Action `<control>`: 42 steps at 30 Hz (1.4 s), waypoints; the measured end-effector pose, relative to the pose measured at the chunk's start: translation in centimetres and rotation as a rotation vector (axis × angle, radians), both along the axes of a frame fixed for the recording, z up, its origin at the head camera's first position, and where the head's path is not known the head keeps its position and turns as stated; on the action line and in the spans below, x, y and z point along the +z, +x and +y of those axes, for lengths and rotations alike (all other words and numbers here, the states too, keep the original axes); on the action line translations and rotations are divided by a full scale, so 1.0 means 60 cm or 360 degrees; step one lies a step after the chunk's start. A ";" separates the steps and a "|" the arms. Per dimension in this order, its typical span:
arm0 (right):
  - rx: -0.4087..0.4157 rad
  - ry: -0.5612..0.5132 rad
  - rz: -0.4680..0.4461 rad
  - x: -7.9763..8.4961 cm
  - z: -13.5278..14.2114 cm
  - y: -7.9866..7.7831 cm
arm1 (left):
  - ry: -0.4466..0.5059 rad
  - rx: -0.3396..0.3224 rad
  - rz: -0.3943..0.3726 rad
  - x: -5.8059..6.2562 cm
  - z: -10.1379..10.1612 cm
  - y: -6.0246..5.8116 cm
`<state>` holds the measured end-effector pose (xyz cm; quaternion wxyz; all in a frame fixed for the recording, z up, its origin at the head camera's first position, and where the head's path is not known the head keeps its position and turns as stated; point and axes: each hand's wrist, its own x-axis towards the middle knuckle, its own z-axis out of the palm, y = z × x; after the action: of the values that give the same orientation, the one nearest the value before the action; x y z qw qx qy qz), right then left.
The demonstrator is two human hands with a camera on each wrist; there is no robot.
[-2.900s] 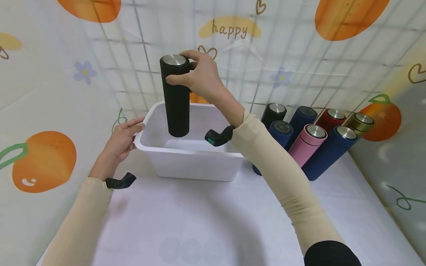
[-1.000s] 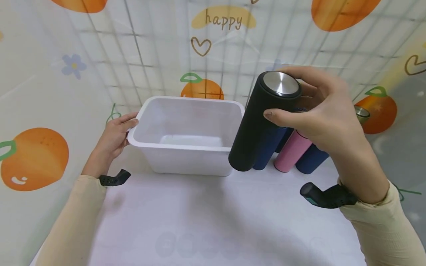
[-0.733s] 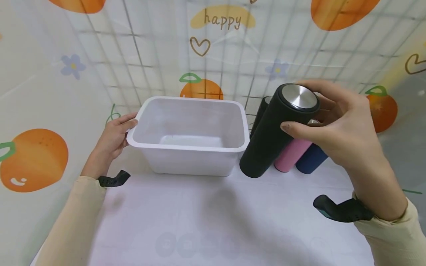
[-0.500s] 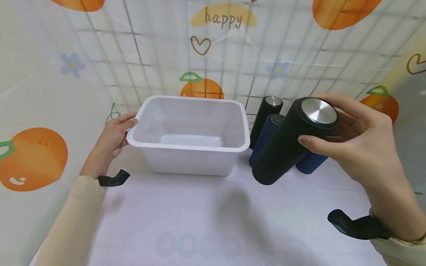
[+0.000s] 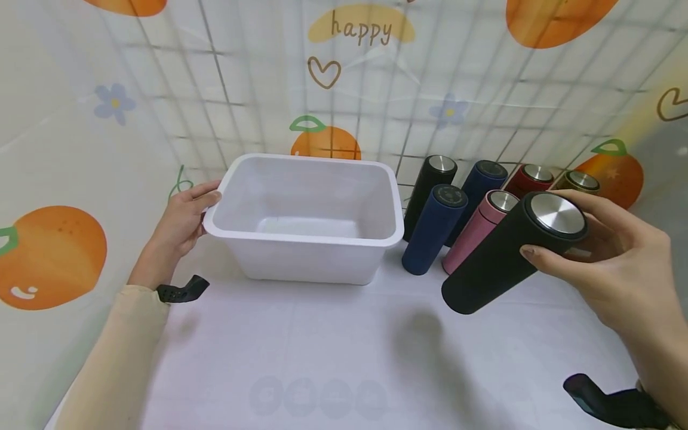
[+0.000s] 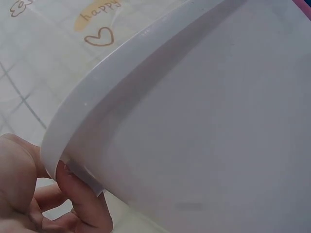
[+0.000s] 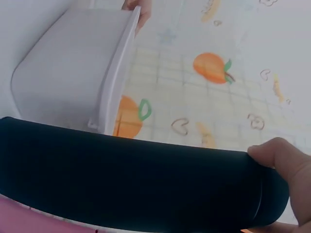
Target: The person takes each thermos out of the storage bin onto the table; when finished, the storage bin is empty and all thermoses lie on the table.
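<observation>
My right hand (image 5: pixel 623 257) grips a black thermos bottle (image 5: pixel 500 263) near its steel-topped lid. The bottle leans, its base toward the lower left, held above the table in front of the standing bottles. In the right wrist view the black bottle (image 7: pixel 136 179) stretches across the frame with thumb and fingers at its lid end. On the left, my left hand (image 5: pixel 184 218) pinches the rim of a white plastic tub (image 5: pixel 306 260). The left wrist view shows a finger and thumb of that hand (image 6: pixel 63 199) on either side of the tub's rim (image 6: pixel 73 121). The tub's visible inside holds nothing.
Right of the tub stand a black bottle (image 5: pixel 428 194), a blue bottle (image 5: pixel 432 233), another blue bottle (image 5: pixel 486 179), a pink bottle (image 5: pixel 475 233), a red bottle (image 5: pixel 529 179) and a gold-topped bottle (image 5: pixel 580 180). Behind them hangs a printed cloth (image 5: pixel 473 71) over a wire grid.
My right hand has lifted the black bottle out of the tub, carried it right, then lowered and tilted it in front of the other bottles. The left hand has stayed on the rim.
</observation>
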<state>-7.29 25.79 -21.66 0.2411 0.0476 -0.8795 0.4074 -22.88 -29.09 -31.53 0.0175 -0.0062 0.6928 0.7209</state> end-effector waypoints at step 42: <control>-0.0593 -0.0401 -0.0239 -0.111 0.176 -0.051 | -0.0103 0.0058 0.0003 0.001 0.004 -0.002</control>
<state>-10.36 36.36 -28.31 0.2501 -0.1765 -0.8308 0.4648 -22.97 -28.84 -31.48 0.0036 -0.0187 0.7155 0.6984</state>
